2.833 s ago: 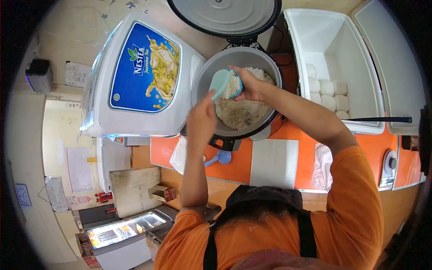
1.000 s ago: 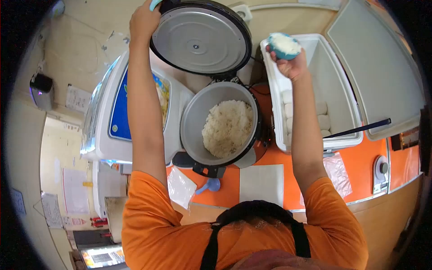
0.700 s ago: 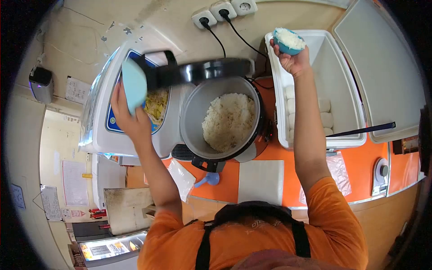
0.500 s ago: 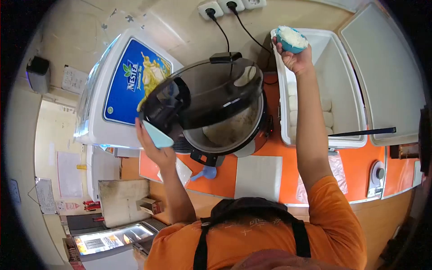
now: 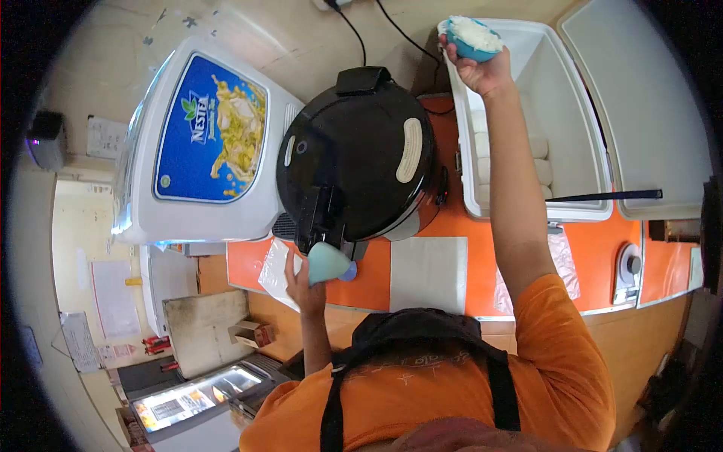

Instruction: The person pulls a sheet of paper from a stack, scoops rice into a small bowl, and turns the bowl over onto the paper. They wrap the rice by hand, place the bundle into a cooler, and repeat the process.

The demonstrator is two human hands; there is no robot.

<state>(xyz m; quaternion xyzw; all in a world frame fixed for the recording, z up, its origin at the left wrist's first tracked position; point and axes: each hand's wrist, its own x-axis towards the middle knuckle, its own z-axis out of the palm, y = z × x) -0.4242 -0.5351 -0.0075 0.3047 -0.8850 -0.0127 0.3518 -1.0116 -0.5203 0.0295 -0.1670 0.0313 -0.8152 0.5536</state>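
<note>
The right hand [image 5: 486, 73] holds up the blue bowl [image 5: 471, 50], heaped with rice [image 5: 477, 33], fingers clamped around its side, over the far left corner of the open cooler [image 5: 576, 128]. The right forearm crosses the cooler, hiding part of the white bundles [image 5: 539, 148] inside; a dark rod [image 5: 611, 195] spans its near rim.

The left hand [image 5: 303, 292] has its fingers clamped on a teal scoop [image 5: 327, 264] by the closed cooker [image 5: 358, 154], partly covering a blue ladle [image 5: 349, 272] on the orange counter [image 5: 375, 285]. The dispenser [image 5: 211, 139] stands left; the scale [image 5: 628, 265] sits right.
</note>
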